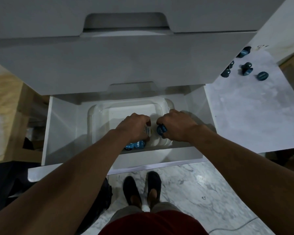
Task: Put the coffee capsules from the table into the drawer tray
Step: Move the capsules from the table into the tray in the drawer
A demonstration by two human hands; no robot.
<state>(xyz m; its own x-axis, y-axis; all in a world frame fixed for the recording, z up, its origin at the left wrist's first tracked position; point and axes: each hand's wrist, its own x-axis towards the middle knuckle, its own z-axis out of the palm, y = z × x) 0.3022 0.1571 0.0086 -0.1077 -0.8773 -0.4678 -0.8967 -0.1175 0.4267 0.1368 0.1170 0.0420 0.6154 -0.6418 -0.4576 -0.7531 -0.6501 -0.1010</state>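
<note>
Blue is the colour to watch: the right hand [176, 124] is down inside the open drawer [61, 126], fingers curled, pinching a blue capsule [161, 129] with its lid facing up at us. Right beside it, the left hand [134, 124] is curled too, gripping a pale-lidded capsule [148, 131] whose printed lettering shows at the fingertips. Both hands sit low over the clear plastic tray [98, 111], which lies toward the back of the drawer. That low reach makes sense: letting go from close in should keep these round capsules from rolling or bouncing out.

Along the tray's near edge, the stored capsules [137, 145] lie lid-up, side by side, partly hidden under the left wrist, so I cannot tell how many there are. The hands are over the bare floor next to them, so my read is that this is the setting-down step, two at a time.

Over on the right, the marble table [244, 107] carries a loose scatter of capsules [246, 68], some upright, some tipped over, well apart from the drawer. The job looks partway through, with more trips needed. The upper drawer [126, 65] juts out over the tray's far side, which is likely why both arms come in from the near edge.
</note>
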